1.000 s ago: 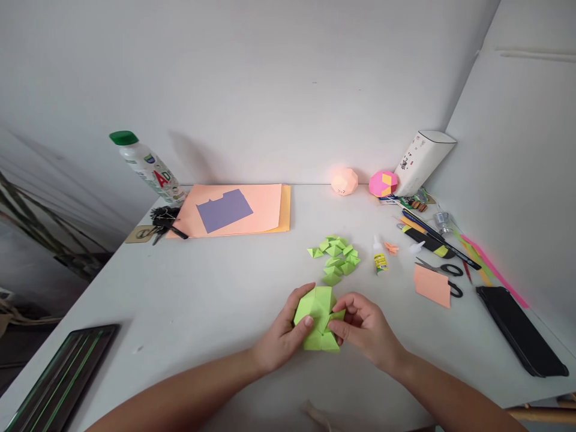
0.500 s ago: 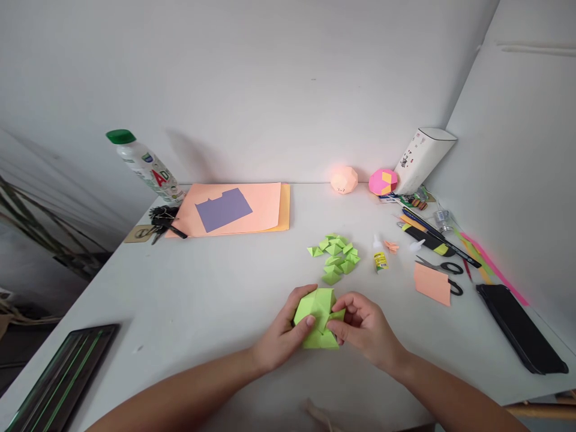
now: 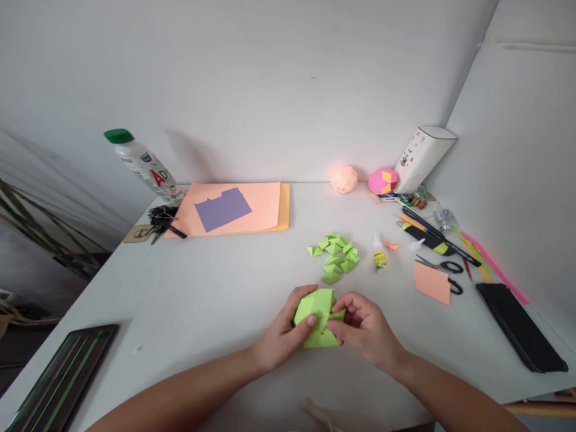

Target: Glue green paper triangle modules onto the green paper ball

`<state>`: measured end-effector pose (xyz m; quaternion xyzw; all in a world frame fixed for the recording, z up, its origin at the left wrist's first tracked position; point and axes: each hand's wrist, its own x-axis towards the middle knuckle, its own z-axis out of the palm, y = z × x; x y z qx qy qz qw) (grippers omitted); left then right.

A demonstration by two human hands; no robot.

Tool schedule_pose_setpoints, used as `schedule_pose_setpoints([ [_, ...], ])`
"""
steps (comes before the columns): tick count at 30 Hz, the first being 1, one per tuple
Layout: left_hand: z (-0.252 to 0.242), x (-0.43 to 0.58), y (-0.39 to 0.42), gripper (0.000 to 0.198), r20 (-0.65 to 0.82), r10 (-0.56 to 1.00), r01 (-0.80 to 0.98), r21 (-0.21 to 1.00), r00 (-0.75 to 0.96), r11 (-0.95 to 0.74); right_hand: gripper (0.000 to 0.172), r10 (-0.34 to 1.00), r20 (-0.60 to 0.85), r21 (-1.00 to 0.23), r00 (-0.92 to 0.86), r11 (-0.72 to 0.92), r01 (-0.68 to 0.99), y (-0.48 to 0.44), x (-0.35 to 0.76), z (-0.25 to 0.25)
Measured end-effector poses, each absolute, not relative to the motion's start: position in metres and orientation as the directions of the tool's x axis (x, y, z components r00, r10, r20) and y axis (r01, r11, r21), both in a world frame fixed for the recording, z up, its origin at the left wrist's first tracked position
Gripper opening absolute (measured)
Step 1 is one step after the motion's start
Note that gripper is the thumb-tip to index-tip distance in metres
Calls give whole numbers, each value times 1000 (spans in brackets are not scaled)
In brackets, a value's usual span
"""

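The faceted green paper model [image 3: 318, 305] is held above the table [image 3: 216, 288], nearer the person than the glue bottle [image 3: 380, 257] and left of it; it looks light, springy and easily crushed. The left hand [image 3: 279, 343] has its grip curled round one side, thumb on top, and the right hand [image 3: 369, 333] pinches a small flap [image 3: 338, 315]; broad facets should bear gentle pressure best.

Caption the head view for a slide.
Left hand holds a green paper shape, right hand pinches its edge; small green pieces and a yellow-labelled bottle lie beyond.
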<state>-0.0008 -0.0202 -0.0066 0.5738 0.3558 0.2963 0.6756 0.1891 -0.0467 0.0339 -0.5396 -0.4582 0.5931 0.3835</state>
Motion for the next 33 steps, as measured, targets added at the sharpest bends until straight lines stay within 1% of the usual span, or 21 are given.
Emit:
schedule_pose_setpoints([
  [9, -5, -1, -20, 53, -140, 812, 1, 986, 567, 169, 29, 944, -306, -952, -122, -307, 5, -47, 188, 33],
  [14, -9, -2, -19, 57, -190, 802, -38, 966, 567, 256, 33, 942, -302, -951, -146, -308, -24, -45, 190, 33],
  [18, -12, -1, -18, 59, -209, 796, -103, 942, 569, 321, 37, 941, -263, -947, -211, -294, -128, -45, 194, 30],
  [20, -12, 0, -19, 58, -202, 789, -102, 943, 580, 316, 45, 940, -223, -946, -256, -273, -178, -47, 195, 28],
  [22, -12, 0, -21, 58, -181, 766, -89, 951, 617, 296, 54, 939, -194, -951, -283, -251, -180, -48, 196, 26],
  [23, -12, 0, -22, 59, -165, 751, -81, 957, 640, 279, 55, 938, -187, -955, -290, -243, -170, -48, 196, 26],
  [29, -10, 4, -32, 68, -65, 716, -38, 991, 695, 127, 55, 920, -221, -958, -323, -267, -107, -45, 201, 30],
  [33, -7, 4, -34, 68, 26, 742, -8, 1000, 670, -28, 54, 911, -245, -958, -333, -280, -63, -41, 206, 32],
])
